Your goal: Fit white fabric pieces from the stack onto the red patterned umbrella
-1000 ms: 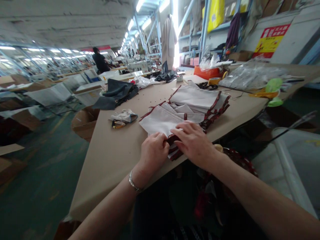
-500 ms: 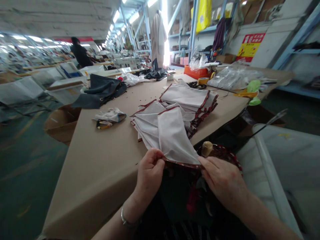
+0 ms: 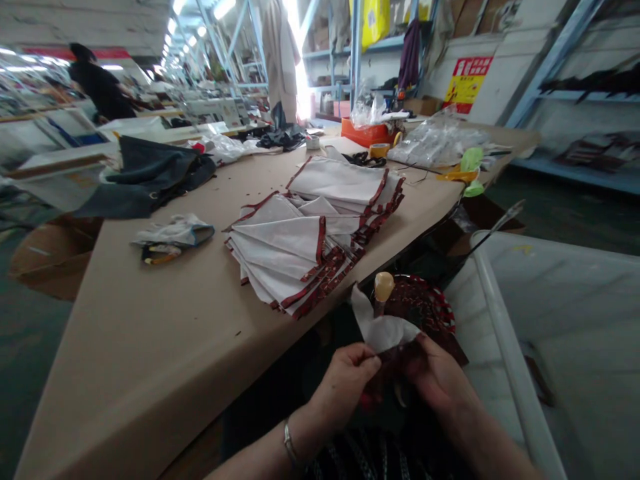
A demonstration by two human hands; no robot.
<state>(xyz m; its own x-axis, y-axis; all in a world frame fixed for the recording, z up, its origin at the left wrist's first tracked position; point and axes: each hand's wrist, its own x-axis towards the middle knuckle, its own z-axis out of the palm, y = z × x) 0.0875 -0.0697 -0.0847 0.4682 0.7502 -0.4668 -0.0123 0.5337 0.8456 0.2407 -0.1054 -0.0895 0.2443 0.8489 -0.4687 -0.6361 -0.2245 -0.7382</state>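
My left hand (image 3: pixel 344 385) and my right hand (image 3: pixel 439 378) are both closed on one white fabric piece with dark red trim (image 3: pixel 384 332), held low over my lap, off the table's near edge. The piece is bunched between my fingertips. On the brown table (image 3: pixel 150 333) in front lies a fanned stack of the same white, red-edged fabric pieces (image 3: pixel 295 250), with a second neater stack (image 3: pixel 347 183) behind it. A dark red patterned bundle with a tan knob (image 3: pixel 384 287) sits just beyond my hands.
A small crumpled cloth (image 3: pixel 173 235) and dark grey fabric (image 3: pixel 145 175) lie at the table's left. An orange tray (image 3: pixel 367 133), tape roll, plastic bags (image 3: pixel 435 143) and green items are at the far end. A white bin (image 3: pixel 550 320) stands to my right. Another person (image 3: pixel 97 83) stands far left.
My hands have pulled one white piece off the fanned stack, past the table edge and down to my lap. The view has shifted downward and to the right.
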